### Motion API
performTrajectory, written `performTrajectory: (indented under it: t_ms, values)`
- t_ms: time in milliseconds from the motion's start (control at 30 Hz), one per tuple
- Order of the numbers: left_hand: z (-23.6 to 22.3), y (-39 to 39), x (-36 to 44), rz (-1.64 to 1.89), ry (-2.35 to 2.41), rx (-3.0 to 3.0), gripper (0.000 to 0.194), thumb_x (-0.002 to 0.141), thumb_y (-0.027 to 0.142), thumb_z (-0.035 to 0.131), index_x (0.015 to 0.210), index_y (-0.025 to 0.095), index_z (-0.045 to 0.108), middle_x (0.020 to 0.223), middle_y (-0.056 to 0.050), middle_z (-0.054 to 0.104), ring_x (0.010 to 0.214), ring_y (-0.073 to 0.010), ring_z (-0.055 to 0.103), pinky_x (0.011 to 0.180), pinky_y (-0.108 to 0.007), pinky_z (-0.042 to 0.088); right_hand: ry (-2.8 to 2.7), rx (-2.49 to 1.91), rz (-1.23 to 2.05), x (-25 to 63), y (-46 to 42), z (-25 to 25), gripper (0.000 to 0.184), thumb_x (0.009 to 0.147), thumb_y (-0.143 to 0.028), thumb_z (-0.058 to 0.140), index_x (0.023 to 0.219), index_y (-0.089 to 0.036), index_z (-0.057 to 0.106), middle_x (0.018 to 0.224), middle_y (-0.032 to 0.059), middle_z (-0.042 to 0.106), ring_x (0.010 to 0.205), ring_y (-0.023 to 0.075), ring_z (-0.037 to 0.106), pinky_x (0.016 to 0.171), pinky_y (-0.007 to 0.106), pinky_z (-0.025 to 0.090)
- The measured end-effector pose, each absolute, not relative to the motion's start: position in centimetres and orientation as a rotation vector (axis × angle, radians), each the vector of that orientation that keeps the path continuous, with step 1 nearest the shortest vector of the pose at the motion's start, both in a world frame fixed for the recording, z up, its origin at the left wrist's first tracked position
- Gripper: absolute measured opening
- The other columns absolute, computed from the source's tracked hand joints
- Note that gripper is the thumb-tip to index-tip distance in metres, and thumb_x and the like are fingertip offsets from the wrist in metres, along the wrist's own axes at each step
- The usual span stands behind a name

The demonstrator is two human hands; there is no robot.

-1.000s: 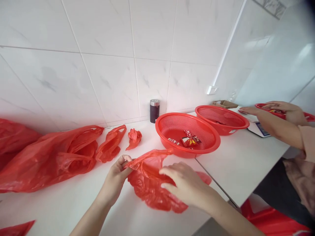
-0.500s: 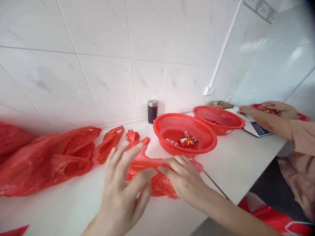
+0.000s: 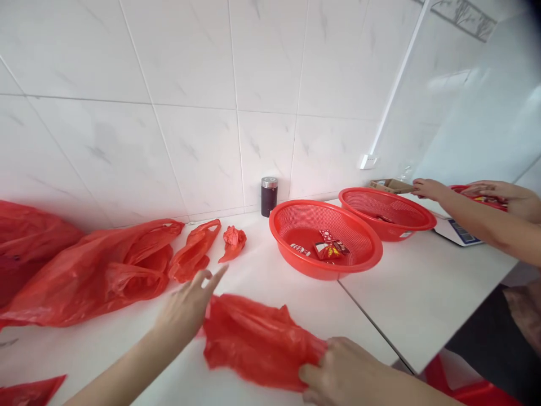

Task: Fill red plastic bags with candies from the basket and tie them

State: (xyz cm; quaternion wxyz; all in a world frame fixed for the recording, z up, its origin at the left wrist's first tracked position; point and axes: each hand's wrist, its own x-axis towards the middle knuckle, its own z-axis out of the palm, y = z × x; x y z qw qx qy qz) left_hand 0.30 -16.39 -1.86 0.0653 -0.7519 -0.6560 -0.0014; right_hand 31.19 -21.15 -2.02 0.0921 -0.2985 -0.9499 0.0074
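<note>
A crumpled red plastic bag is stretched sideways above the white table in front of me. My right hand is closed around its right end. At the bag's left end is my left hand, with one finger stretched out and another bent; it looks open, and the bag's edge meets or passes behind it. Just beyond the bag stands a red plastic colander with several small wrapped snacks in the bottom.
On the left lie a large red bag, a smaller red bag and a crumpled one. A dark tumbler stands by the wall. Right are another colander, a scale and a co-worker's arms.
My left hand let go of the bag, lifted with fingers spread, then came down at its left end. My right hand moved nearer and right, pulling the bag out lengthwise.
</note>
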Motion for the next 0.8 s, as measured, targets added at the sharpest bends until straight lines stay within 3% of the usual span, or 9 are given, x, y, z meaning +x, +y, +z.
performTrajectory:
  t_ms: [67,167,233,333,433,500,600,700,800]
  values:
    - [-0.2,-16.1,0.8,-0.223,-2.039,-2.228,0.068,0.081,0.004,0.032,0.146,0.025,0.032,0.118,-0.015,0.06,0.072,-0.0265,0.065,0.05,-0.034,0.047,-2.843,-1.006,-0.04,31.2,-20.8,-1.5,0.01,0.085,-0.022,0.057,0.079,-0.022,0.064,0.047,-0.0022,0.057,0.033,0.0124,0.035,0.041,0.029,0.014]
    - [1.1,-16.9,3.6,-0.665,-1.866,-2.239,0.041,0.091,0.027,0.038,0.13,0.022,0.049,0.119,-0.014,0.058,0.099,-0.0295,0.061,0.073,-0.04,0.052,-2.676,-1.09,0.046,30.5,-19.9,-0.9,0.028,0.085,-0.014,0.048,0.106,-0.022,0.065,0.048,-0.0017,0.056,0.034,0.014,0.038,0.04,0.029,0.016]
    - [0.7,-17.8,6.0,-0.812,-1.669,-2.248,0.028,0.089,0.031,0.045,0.113,0.024,0.06,0.129,-0.014,0.052,0.119,-0.0329,0.049,0.094,-0.049,0.044,-2.631,-1.098,0.104,29.7,-19.5,-1.0,0.038,0.081,-0.011,0.046,0.113,-0.02,0.063,0.048,-0.001,0.056,0.035,0.0147,0.04,0.041,0.028,0.019]
    - [-1.7,-18.3,8.3,-0.689,-1.589,-2.248,0.013,0.082,0.023,0.057,0.091,0.025,0.067,0.145,-0.011,0.04,0.138,-0.0422,0.023,0.106,-0.064,0.024,-2.706,-1.188,0.206,28.6,-19.4,-1.6,0.034,0.079,-0.012,0.048,0.108,-0.021,0.064,0.062,0.0024,0.065,0.045,0.0174,0.053,0.044,0.027,0.027]
    - [-4.1,-17.2,7.8,-0.428,-1.712,-2.178,0.029,0.075,0.004,0.055,0.09,0.024,0.07,0.151,-0.011,0.036,0.14,-0.0465,0.015,0.105,-0.07,0.016,-2.819,-1.375,0.361,28.6,-19.7,-1.8,0.039,0.083,-0.022,0.052,0.122,-0.023,0.059,0.087,0.0084,0.071,0.069,0.024,0.065,0.054,0.028,0.038]
    - [-4.9,-16.3,6.1,-0.278,-1.821,-2.124,0.037,0.075,-0.003,0.047,0.089,0.02,0.072,0.153,-0.014,0.033,0.138,-0.0458,0.023,0.103,-0.065,0.026,-2.814,-1.546,0.498,29.5,-19.6,-1.7,0.057,0.083,-0.029,0.054,0.138,-0.02,0.046,0.094,0.0131,0.07,0.08,0.0287,0.066,0.061,0.031,0.043]
    - [-4.2,-16.3,3.4,-0.058,-1.906,-2.228,0.05,0.071,-0.011,0.041,0.095,0.018,0.074,0.153,-0.018,0.031,0.132,-0.0414,0.039,0.093,-0.053,0.044,-2.64,-1.722,0.679,31.6,-18.4,-1.2,0.074,0.08,-0.033,0.057,0.147,-0.018,0.031,0.096,0.0137,0.067,0.085,0.0289,0.064,0.069,0.034,0.046]
    - [-2.1,-17.5,1.9,0.064,-1.803,-2.576,0.084,0.056,-0.016,0.04,0.12,0.034,0.064,0.154,-0.01,0.03,0.129,-0.0348,0.045,0.09,-0.047,0.047,-2.444,-1.77,0.814,33.4,-16.9,-0.5,0.078,0.078,-0.033,0.058,0.148,-0.02,0.028,0.099,0.0112,0.065,0.087,0.0251,0.063,0.07,0.031,0.047]
    - [0.7,-18.3,1.4,-0.092,-1.785,-2.834,0.089,0.062,-0.012,0.036,0.127,0.046,0.055,0.155,0.001,0.029,0.123,-0.027,0.052,0.093,-0.042,0.048,-2.344,-1.736,0.971,34.5,-16.2,0.6,0.081,0.073,-0.03,0.065,0.146,-0.025,0.032,0.103,0.0085,0.065,0.083,0.0219,0.063,0.066,0.028,0.047]
